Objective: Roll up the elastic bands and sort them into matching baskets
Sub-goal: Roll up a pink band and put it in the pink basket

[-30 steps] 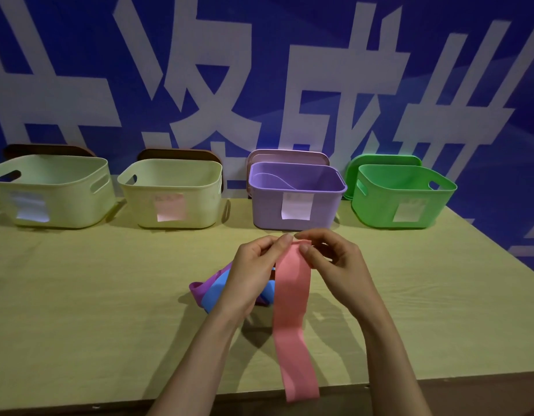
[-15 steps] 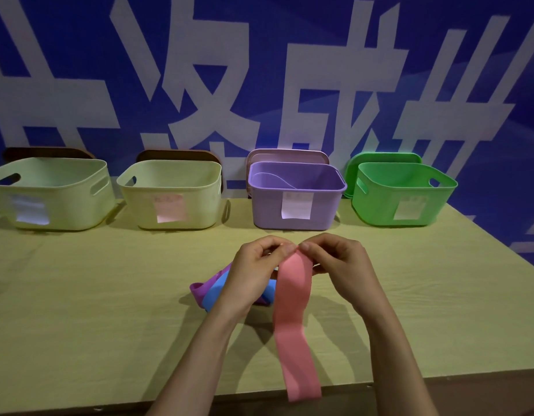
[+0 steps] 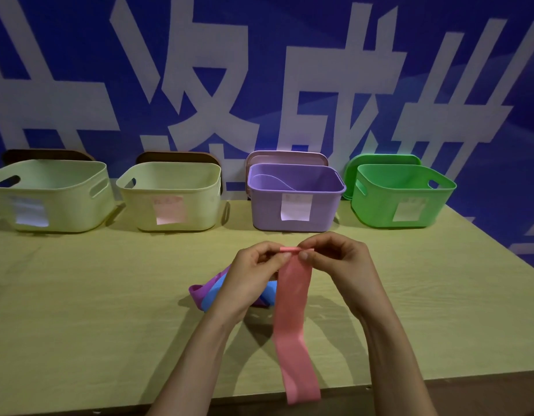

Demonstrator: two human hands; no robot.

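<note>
Fingers (image 3: 304, 256) pinch the rolled top of a flat, smooth pink band (image 3: 292, 313).

Staged studio or booth set-up, wood table (image 3: 79, 295) standing against a blue banner (image 3: 289, 40) bearing huge white characters, four paper-labelled baskets (image 3: 325, 211) lining up along the table's far edge, lids (image 3: 286, 156) leaning behind them.
</note>
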